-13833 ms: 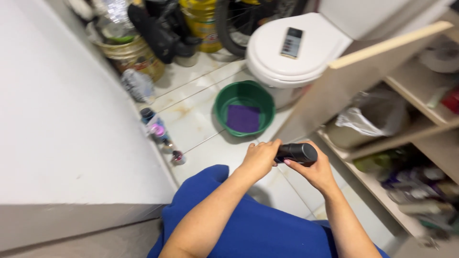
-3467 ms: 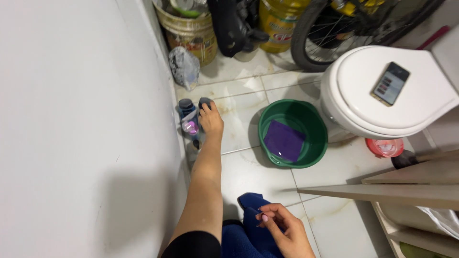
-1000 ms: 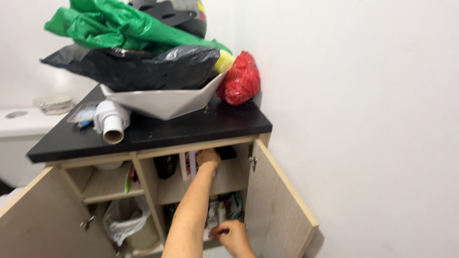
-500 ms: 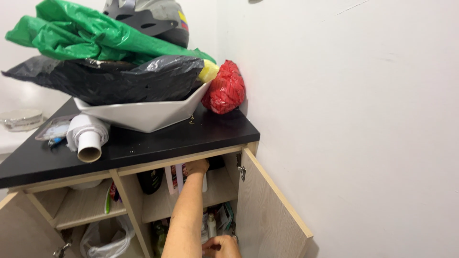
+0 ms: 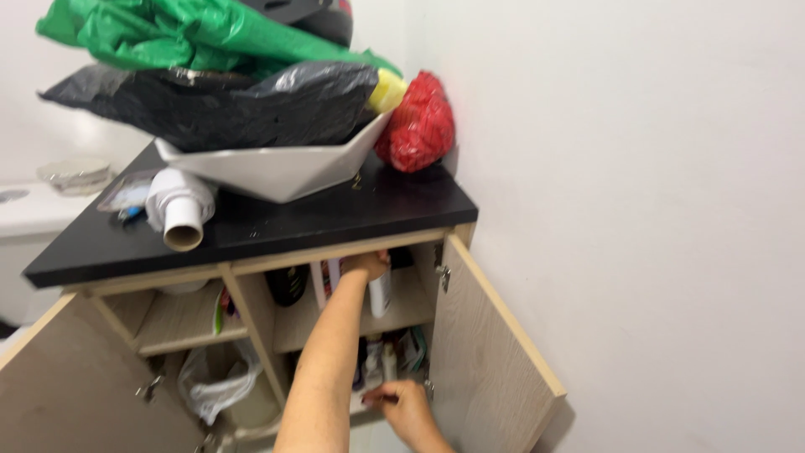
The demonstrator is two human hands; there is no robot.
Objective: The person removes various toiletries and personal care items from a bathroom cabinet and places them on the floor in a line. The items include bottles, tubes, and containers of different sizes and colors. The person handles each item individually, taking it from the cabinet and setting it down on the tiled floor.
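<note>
While the cabinet (image 5: 495,335) stands with both doors swung open, the left hand (image 5: 367,265) is reached deep onto the upper shelf (image 5: 402,312) of the right compartment, where its grip is closed round the top of a white bottle (image 5: 381,294) standing upright beside a dark bottle (image 5: 287,285). The right hand (image 5: 408,408) is held lower, at the front edge of the bottom shelf, its fingers pinched on a small dark object that cannot be identified. The step in hand is judged to be the picking out of a container from the shelf; the next move would call for the white bottle to be lifted clear of its neighbours and drawn out under the black worktop (image 5: 251,231) without tipping them. Compared with half a second earlier, the white bottle is now seen more fully below the left hand, and the right hand is raised further into view. On the worktop, a white basin (image 5: 277,172) heaped with black and green bags is carried, with a paper roll (image 5: 179,210) lying beside it.
</note>
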